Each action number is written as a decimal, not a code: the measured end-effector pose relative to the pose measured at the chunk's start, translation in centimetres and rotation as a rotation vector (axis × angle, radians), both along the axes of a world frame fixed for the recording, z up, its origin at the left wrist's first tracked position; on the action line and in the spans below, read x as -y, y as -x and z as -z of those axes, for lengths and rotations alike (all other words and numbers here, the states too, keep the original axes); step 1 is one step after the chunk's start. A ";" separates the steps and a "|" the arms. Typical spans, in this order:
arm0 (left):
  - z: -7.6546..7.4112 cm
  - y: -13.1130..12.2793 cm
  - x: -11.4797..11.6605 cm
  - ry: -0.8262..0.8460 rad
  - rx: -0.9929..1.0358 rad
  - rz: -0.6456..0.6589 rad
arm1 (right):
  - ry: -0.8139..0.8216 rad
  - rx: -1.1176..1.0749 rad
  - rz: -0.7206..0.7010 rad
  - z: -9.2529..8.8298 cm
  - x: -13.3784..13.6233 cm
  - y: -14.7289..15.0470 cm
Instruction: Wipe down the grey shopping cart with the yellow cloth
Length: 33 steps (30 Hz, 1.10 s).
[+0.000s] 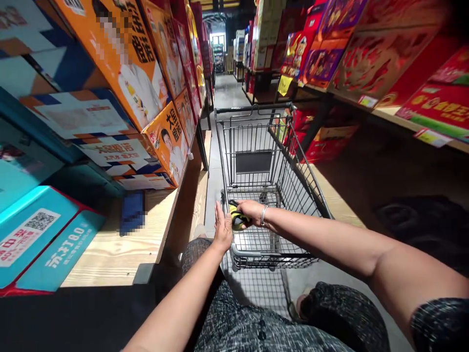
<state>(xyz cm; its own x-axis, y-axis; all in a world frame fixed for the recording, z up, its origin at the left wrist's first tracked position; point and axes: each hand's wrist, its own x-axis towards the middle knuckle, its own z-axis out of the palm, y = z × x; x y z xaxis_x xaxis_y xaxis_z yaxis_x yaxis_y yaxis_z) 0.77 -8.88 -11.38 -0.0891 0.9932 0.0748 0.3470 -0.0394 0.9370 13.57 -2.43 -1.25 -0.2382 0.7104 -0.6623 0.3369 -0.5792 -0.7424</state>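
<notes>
A metal wire shopping cart stands in the aisle in front of me. My right hand, with a silver bracelet at the wrist, reaches over the basket to its left side. Its fingers are closed on a crumpled yellow-and-black cloth, pressed against the inside of the cart's left side. My left hand is outside the cart, fingers stretched out and palm against the same side rail. Part of the cloth is hidden behind the rail and my right fingers.
Orange drink boxes and a teal box sit on the wooden shelf at left, close to my left arm. Red gift boxes line the right shelf. The grey aisle floor runs ahead between the shelves.
</notes>
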 end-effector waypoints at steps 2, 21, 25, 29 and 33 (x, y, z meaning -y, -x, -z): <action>0.2 -1.1 0.2 0.047 0.015 -0.012 | -0.111 -0.016 0.089 -0.3 -0.9 0.1; -9.0 -6.9 -2.8 0.023 -0.552 0.224 | -0.665 0.533 -0.505 2.8 3.0 -19.2; -12.4 -5.7 -9.6 -0.178 -0.801 0.293 | -0.714 0.589 -0.574 2.8 5.1 -26.0; -14.7 -5.0 -15.0 -0.274 -1.048 0.250 | -0.754 0.634 -0.621 2.6 6.8 -30.9; -16.3 -3.5 -17.0 -0.214 -1.148 0.118 | -0.731 0.745 -0.637 4.0 7.2 -36.0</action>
